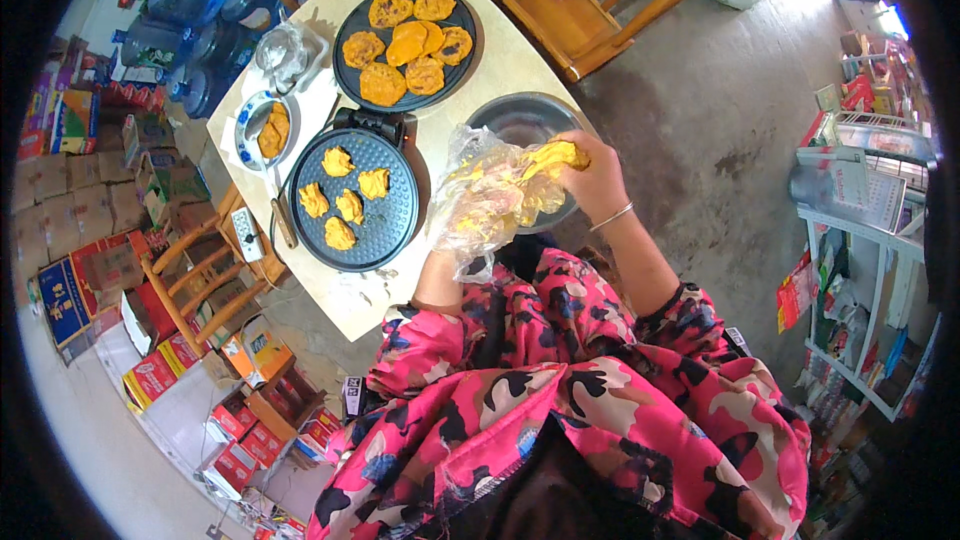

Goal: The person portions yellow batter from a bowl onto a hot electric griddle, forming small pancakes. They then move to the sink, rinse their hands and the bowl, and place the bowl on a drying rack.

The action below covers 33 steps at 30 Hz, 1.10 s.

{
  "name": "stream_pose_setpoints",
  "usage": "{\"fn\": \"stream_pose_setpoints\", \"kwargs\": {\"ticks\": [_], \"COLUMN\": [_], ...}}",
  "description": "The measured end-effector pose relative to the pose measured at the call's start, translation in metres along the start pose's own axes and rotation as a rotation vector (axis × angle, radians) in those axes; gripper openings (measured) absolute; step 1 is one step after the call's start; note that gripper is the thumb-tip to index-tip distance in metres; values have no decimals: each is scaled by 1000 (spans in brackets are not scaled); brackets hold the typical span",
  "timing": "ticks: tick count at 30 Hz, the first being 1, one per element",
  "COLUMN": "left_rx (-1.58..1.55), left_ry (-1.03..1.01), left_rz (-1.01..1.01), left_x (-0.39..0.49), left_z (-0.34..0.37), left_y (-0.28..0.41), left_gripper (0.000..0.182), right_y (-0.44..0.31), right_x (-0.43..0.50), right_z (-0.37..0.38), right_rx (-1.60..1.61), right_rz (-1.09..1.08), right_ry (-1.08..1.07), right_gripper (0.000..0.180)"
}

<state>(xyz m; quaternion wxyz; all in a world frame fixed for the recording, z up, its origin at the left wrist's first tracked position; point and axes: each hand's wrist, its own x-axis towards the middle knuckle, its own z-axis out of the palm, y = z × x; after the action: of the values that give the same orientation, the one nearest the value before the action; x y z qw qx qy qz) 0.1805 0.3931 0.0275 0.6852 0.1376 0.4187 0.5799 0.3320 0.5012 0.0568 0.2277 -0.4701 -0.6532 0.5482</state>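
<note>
My left hand (pixel 484 211) is inside a clear plastic bag (pixel 469 157) smeared with yellow dough; the film hides how its fingers are closed. With its fingertips, my right hand (pixel 598 174) grips a lump of soft yellow dough (pixel 551 159) at the bag's far end. Both hands are over a grey metal basin (pixel 517 109) at the table's edge. To the left lies the lower plate of an electric griddle (pixel 382 217), dimpled and dark, bearing several rough yellow dough pieces (pixel 349 206). Its other plate (pixel 442 99) is folded open behind, carrying several browned orange cakes (pixel 409 43).
A blue-patterned bowl (pixel 244 116) contains orange cakes and a spoon. Beside it, a wooden-handled utensil (pixel 283 223) crosses the table edge near a white power strip (pixel 247 234). Wooden chairs (pixel 555 11) flank the table (pixel 352 315). Water jugs (pixel 184 0) and boxes (pixel 97 195) stand left, shelving (pixel 862 236) right.
</note>
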Motion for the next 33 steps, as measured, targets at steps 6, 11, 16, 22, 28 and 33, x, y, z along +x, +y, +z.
{"fn": "stream_pose_setpoints", "kwargs": {"ticks": [6,11,16,22,28,33], "left_rx": [-176,442,178,-324,-404,-410], "left_ry": [-46,-34,148,68,-6,-52], "left_rz": [-1,202,61,-16,52,128], "left_x": [-1,-7,-9,-15,-18,-23], "left_z": [-5,1,6,12,17,19], "left_y": [-5,-1,-3,5,18,25], "left_gripper": [55,51,58,65,65,65], "right_y": [1,-7,-17,-17,9,23], "right_x": [4,1,-3,2,16,18], "right_z": [-20,-1,15,15,-4,-24], "right_rx": [647,424,-260,-305,142,1027], "right_rz": [226,36,-226,-261,152,376], "right_ry": [-376,-295,152,276,0,-270], "right_gripper": [37,39,42,32,25,28]}}
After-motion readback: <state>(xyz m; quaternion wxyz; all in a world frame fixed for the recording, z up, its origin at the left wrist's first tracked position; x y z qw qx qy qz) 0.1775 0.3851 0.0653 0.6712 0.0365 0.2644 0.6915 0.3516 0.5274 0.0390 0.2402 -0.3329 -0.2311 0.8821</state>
